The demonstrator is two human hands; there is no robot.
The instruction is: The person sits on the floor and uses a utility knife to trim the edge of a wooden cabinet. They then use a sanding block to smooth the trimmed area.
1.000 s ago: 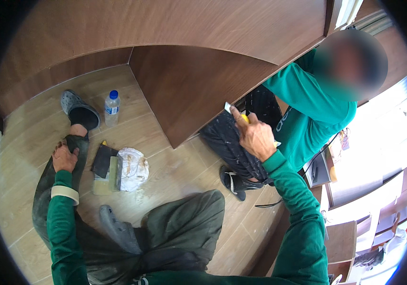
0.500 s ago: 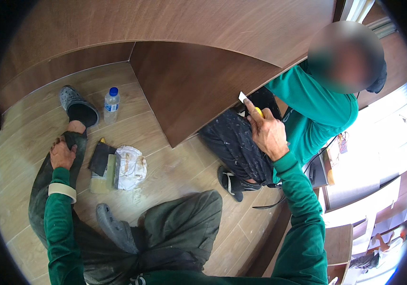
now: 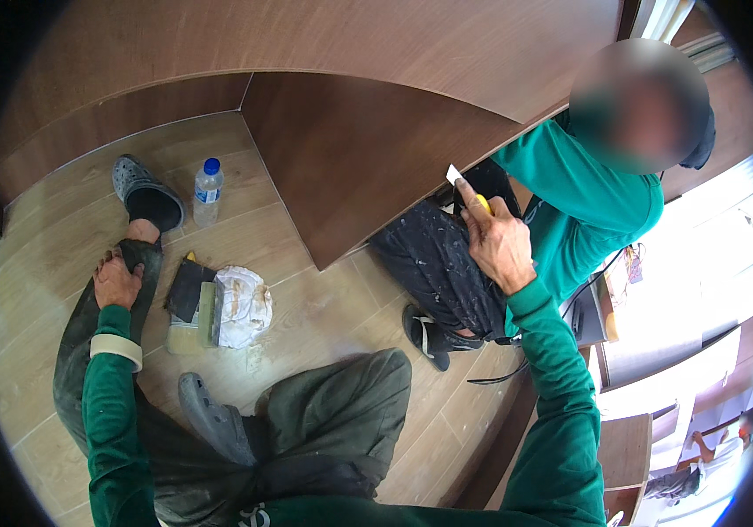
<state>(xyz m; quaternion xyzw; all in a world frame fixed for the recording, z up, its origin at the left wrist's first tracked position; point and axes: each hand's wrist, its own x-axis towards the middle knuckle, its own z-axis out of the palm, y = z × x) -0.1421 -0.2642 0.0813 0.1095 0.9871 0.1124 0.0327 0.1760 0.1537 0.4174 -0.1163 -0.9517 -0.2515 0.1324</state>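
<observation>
1 head-worn fisheye, facing down toward floor.

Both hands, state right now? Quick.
Left hand: open, fingers spread, resting on the left trouser leg; no tool visible in it.
Right hand: closed, holding a yellow-handled tool, pale flat blade pointing out past the fingers.

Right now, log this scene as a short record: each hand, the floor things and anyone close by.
Left hand: the person's left hand rests on a dark green trouser leg
Right hand: the person's right hand holds a yellow-handled tool with a pale flat tip
Near tip: brown wood-grain panel; contact unclear
Floor: clear plastic bottle with blue cap; crumpled white bundle
Close by: co-worker in green long-sleeved top
</observation>
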